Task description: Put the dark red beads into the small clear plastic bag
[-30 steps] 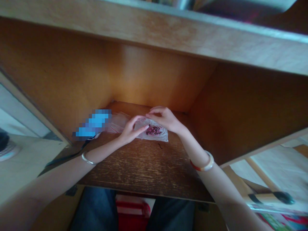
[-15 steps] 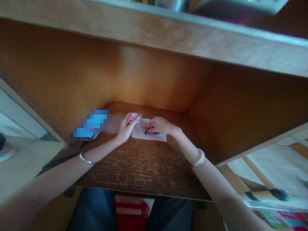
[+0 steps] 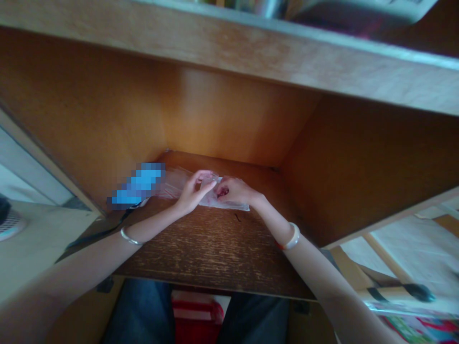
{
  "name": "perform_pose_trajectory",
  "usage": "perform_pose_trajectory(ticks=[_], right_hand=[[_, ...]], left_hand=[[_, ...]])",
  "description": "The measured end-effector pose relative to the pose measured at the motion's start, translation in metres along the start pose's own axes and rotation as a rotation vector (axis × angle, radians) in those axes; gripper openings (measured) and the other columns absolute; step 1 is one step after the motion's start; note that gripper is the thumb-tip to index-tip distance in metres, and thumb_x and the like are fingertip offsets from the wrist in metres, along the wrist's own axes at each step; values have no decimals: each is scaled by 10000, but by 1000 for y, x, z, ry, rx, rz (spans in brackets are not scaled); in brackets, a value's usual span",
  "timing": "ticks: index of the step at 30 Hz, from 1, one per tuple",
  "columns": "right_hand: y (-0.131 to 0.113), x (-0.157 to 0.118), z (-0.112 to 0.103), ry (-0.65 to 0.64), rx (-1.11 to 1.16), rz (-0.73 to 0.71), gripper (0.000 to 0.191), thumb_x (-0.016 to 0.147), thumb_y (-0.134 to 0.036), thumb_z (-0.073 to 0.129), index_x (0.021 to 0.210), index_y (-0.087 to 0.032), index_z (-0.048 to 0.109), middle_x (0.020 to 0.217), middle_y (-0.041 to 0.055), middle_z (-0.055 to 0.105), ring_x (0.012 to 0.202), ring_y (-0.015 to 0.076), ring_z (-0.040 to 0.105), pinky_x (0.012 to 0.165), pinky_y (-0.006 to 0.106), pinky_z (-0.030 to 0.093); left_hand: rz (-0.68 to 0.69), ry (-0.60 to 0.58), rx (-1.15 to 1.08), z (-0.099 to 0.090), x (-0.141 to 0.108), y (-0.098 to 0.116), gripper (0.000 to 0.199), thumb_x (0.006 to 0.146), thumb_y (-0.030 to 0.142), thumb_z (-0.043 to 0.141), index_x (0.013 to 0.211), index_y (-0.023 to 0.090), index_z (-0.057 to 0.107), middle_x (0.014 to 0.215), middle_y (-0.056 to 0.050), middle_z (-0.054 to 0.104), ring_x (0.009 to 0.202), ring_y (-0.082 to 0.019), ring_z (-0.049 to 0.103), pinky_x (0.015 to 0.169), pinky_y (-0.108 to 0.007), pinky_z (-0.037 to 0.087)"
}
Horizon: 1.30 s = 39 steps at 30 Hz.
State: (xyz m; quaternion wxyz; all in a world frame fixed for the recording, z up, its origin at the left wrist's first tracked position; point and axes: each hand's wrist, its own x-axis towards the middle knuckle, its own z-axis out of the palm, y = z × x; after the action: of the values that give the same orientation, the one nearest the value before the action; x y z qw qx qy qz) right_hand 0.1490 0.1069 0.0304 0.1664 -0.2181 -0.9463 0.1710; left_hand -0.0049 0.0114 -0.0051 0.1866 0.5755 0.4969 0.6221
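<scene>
My left hand [image 3: 195, 190] pinches a small clear plastic bag [image 3: 207, 184] between thumb and fingers. Close beside it on the right, my right hand [image 3: 239, 190] is closed around a bunch of small dark red pieces [image 3: 223, 192], which look like strung beads, though blur hides the detail. The bunch is at the edge of the clear bag; whether any of it is inside I cannot tell. Beneath both hands lies a flat whitish translucent pouch [image 3: 229, 206], its front edge showing.
More clear plastic bags [image 3: 172, 184] lie left of my hands, beside a blurred-out blue object [image 3: 138, 185] with a dark strap. The worn wooden surface [image 3: 201, 248] has side and back walls. A shelf edge [image 3: 229, 52] crosses above.
My left hand has moved right with the clear bag, up to my right hand. The dark red bunch, spread on the pouch before, is now gathered in my right hand.
</scene>
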Motion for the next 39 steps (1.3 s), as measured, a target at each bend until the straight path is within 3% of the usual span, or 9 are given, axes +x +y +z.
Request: perform_pose_trajectory(ticks=[3,9,12,17,25,31,39], right_hand=[[0,3,-16,-68,8,-28,82,695,-238,692,760,-210,732,825,23,661,776,152,586,714,274,417],[-5,5,-40,284,120,-17,134,748,-284,680,843,-193,708,904,52,663,901,190,576,825,340,421],[-14,4,-42,339,209,-50,161,763,-314,676,883,-209,703,954,46,663,945,186,572,809,331,428],[-26,1,-41,185,315,-84,257,795,-366,652,997,-212,696,1006,51,670,917,167,586,782,313,432],[-30,-7,-53,-243,392,-75,294,788,-407,639,958,-174,698,784,12,676,679,110,566,628,239,408],[-18,-3,-49,-215,404,-41,175,789,-278,597,848,-149,700,777,29,680,707,119,594,667,254,436],[-7,-1,-48,-160,458,14,163,723,-183,602,865,-135,668,786,39,669,703,123,597,649,262,459]], left_hand=[[18,-15,17,0,0,0,303,800,374,647,1041,202,585,1078,-73,635,1032,-204,574,932,-373,428],[58,-45,67,0,-1,1,334,783,352,667,1065,198,575,1052,-70,631,997,-196,583,930,-373,430],[68,-54,85,1,-1,3,325,771,347,677,1043,199,577,1039,-61,633,984,-190,584,919,-365,438],[103,-44,74,2,-1,6,289,771,342,678,1006,203,582,1017,-49,644,968,-178,590,912,-349,447],[62,-11,41,1,0,-5,354,731,375,711,984,197,537,982,-49,628,932,-172,597,861,-330,469],[-14,4,17,1,1,-3,224,818,386,611,907,201,523,877,-16,597,842,-148,586,797,-297,473],[-10,-23,-20,1,2,-4,172,880,362,521,841,196,539,790,0,588,775,-135,576,743,-265,464]])
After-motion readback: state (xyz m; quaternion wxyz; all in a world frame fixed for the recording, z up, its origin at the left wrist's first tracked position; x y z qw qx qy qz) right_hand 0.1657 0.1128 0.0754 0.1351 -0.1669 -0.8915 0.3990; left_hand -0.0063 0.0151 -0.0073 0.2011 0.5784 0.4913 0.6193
